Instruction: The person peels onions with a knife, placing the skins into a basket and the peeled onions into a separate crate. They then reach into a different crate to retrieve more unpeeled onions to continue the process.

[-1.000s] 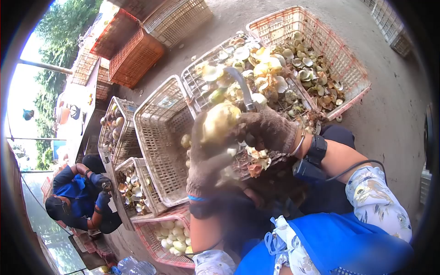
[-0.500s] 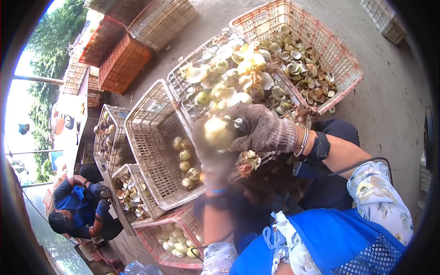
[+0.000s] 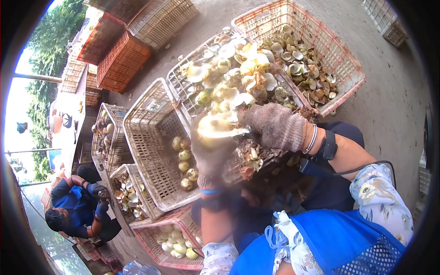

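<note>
My left hand [image 3: 207, 153], in a brown knit glove and smeared by motion, is closed round a pale onion [image 3: 214, 124]. My right hand [image 3: 277, 126], gloved alike, grips a small knife whose bright blade [image 3: 237, 132] lies against the onion; its handle is hidden in the fingers. Right behind both hands, a heap of onion skins and cut pieces [image 3: 250, 68] covers a crate rack. More dry peelings [image 3: 250, 158] lie just below the right hand. Several unpeeled onions [image 3: 184, 165] sit in the beige crate [image 3: 151, 110] to the left.
A crate of onion scraps [image 3: 339, 50] stands at the upper right. Peeled white onions fill a red-rimmed crate [image 3: 183, 256] at the lower left. Beyond the crates a co-worker [image 3: 80, 204] in blue sits at the left. Orange crates [image 3: 121, 62] are stacked at the upper left.
The right hand has shifted slightly right and its blade now shows against the onion. The onion has turned in the left hand and looks cut into.
</note>
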The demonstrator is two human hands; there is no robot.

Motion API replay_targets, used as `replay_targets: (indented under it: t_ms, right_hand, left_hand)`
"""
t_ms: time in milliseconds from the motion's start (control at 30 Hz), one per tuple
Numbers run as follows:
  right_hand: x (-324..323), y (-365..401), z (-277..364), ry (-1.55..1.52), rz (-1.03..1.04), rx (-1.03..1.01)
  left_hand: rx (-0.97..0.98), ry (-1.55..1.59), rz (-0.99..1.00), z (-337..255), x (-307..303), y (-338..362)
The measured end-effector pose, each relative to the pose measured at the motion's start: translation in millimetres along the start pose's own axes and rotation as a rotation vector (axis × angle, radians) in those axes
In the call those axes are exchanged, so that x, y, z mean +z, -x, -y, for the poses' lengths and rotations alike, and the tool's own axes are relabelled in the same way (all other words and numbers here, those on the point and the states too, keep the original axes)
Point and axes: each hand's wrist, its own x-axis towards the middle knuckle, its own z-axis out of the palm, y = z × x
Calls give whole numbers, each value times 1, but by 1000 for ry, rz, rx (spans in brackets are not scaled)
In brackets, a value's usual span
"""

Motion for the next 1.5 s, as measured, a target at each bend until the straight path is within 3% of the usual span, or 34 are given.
replay_targets:
  t_ms: [67, 167, 233, 367, 433, 533, 667, 767, 833, 867, 900, 967, 1067, 1100, 1133, 1167, 1233, 1267, 1300, 1367, 1400, 1433, 1500]
  right_hand:
    - [0, -1, 0, 15, -23, -3]
    - [-1, 0, 0, -5, -21, -32]
    - [-6, 2, 7, -23, 60, 45]
    - [2, 6, 7, -61, 103, 35]
    - [3, 11, 15, -109, 68, 45]
    - [5, 14, 16, -163, 52, 74]
    - [17, 12, -1, -79, 82, 101]
    - [25, -3, -23, 24, 125, 49]
    - [28, -6, -31, 64, 46, -10]
    - [23, -8, -30, 90, 32, 0]
    - [20, -10, -31, 116, 22, 8]
    - [25, -13, -50, 189, -134, -184]
    - [21, -21, -56, 218, -126, -180]
    - [23, -25, -52, -299, -93, 199]
    - [24, -27, -50, -816, -58, 583]
    - [22, -27, -46, -809, -56, 584]
    - [18, -23, -33, -1185, -146, 507]
    - [6, -18, -11, -1263, -93, 538]
    - [5, -15, -9, -1225, 46, 602]
    - [-32, 0, 14, -1561, 325, 634]
    - [38, -2, -17, -1683, 159, 488]
    - [34, -2, -10, -1680, 157, 491]
    - [14, -8, 11, -1383, 76, 479]
  left_hand:
    - [63, -38, 3, -2, -1, -1]
    - [-2, 23, 11, -3, -4, 0]
    - [216, -238, -70, 9, -9, -2]
    - [276, -280, -154, 18, -10, -1]
    - [500, -382, -232, 32, -17, -5]
    - [563, -606, -297, 18, -10, 1]
    - [596, -652, -311, 29, -15, -4]
    - [622, -603, -210, 22, -15, -3]
    - [63, -272, 5, 8, -14, 2]
    - [-57, -106, 86, 0, -14, 3]
    - [-61, -109, 86, 2, -13, 7]
    - [-128, -104, 116, 11, -10, 14]
    - [-5, -135, 252, 29, -19, 6]
    - [56, -210, 325, 27, -19, 3]
    - [-58, 128, 327, 23, -16, 6]
    - [-56, 135, 325, 21, -15, 6]
    - [-3, 80, 219, 18, -13, 2]
    - [41, 64, 193, 9, -8, 2]
    - [42, 66, 195, 10, -9, 0]
    - [94, -184, 233, 14, -9, -3]
    - [127, -247, 295, 15, -9, -5]
    - [127, -243, 296, 14, -7, -5]
    - [351, -505, 188, 9, -4, -7]
